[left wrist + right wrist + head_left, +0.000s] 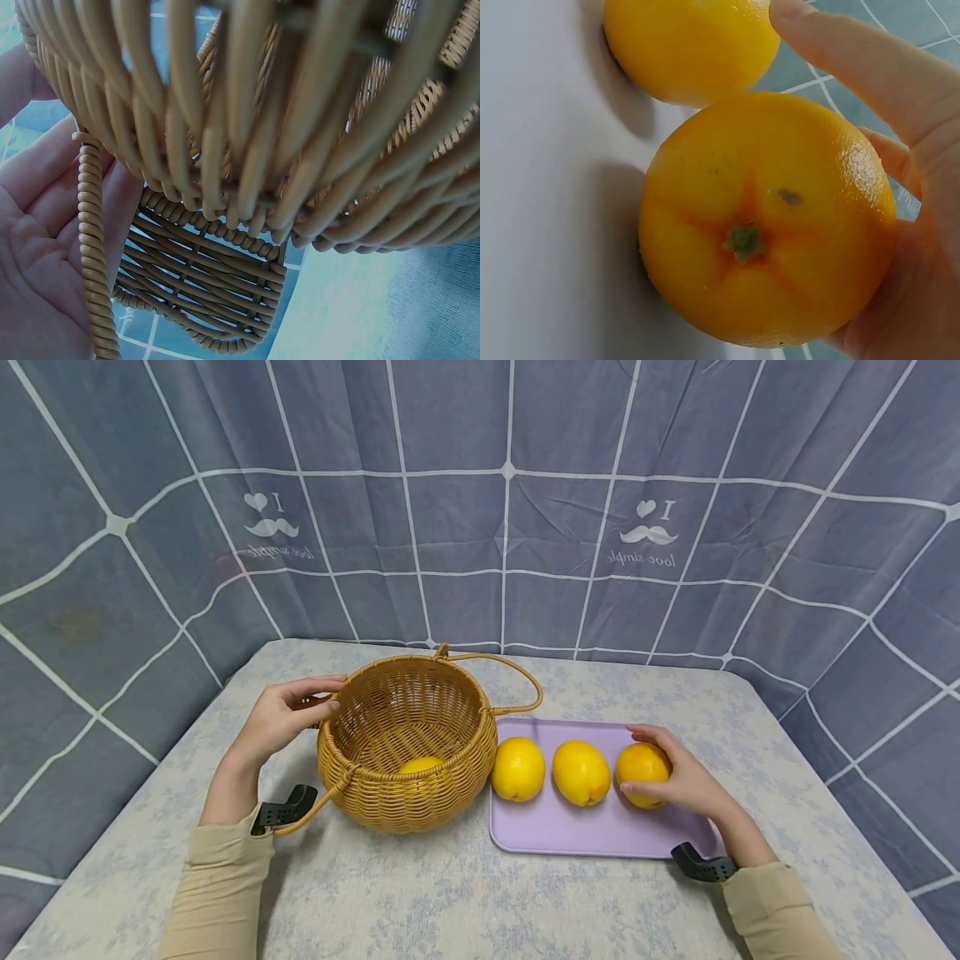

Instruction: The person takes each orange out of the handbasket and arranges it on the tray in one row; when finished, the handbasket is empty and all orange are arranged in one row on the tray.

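Three oranges sit in a row on the lilac tray, and a fourth already lies at the bottom of the basket — so, judging by how things lie, about a quarter of the fruit has been moved across and three pieces remain. The right hand is curled round the right orange, thumb on the near side and fingers over the far side; the right wrist view shows the fruit cupped against the palm with its green stem end facing out, and it looks to be touching the tray or only just off it — I cannot tell which. The middle orange and the left orange stand untouched, the left one just beside the basket wall. The left hand steadies the basket at its rim on the far left side, fingers bent over the edge near the folded-down handle; the left wrist view shows the palm lying open against the wicker rather than clenched. The basket stands upright on the worktop, touching or nearly touching the tray's left edge. A grey checked curtain hangs behind.
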Demonstrator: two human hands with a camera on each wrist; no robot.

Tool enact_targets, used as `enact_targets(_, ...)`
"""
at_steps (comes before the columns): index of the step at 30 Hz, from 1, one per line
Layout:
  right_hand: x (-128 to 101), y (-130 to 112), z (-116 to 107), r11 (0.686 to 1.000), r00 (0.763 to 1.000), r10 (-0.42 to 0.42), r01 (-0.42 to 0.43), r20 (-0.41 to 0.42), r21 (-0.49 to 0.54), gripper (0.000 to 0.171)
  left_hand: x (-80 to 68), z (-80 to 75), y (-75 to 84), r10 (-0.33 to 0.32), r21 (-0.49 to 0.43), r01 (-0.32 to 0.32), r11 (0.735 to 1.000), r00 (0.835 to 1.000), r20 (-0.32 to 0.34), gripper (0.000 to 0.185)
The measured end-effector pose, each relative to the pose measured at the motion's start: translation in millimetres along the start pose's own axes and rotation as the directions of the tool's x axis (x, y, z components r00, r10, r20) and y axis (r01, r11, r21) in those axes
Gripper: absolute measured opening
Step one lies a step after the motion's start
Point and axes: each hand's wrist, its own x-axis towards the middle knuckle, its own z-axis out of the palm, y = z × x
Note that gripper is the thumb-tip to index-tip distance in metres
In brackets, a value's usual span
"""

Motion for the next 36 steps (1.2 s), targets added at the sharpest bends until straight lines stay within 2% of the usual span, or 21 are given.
enact_targets(25,1.2,-0.9,-4.3,1.0,1.0,-0.007,0.008,-0.011,0.021,0.076,-0.9,-1.2,-0.2,-0.004,0.006,0.004,1.0,1.0,-0.005,0.035)
enact_targets(30,0.5,-4.5,-9.1,1.0,1.0,-0.023,0.023,-0.012,0.021,0.075,-1.6,-0.2,1.2,-0.004,-0.005,0.004,1.0,1.0,-0.006,0.035)
enact_targets(36,-2.6,-15.0,-20.3,0.999,0.999,-0.035,0.034,-0.033,-0.025,0.075,-0.9,2.1,3.7,0.001,-0.006,-0.001,1.0,1.0,-0.011,0.035)
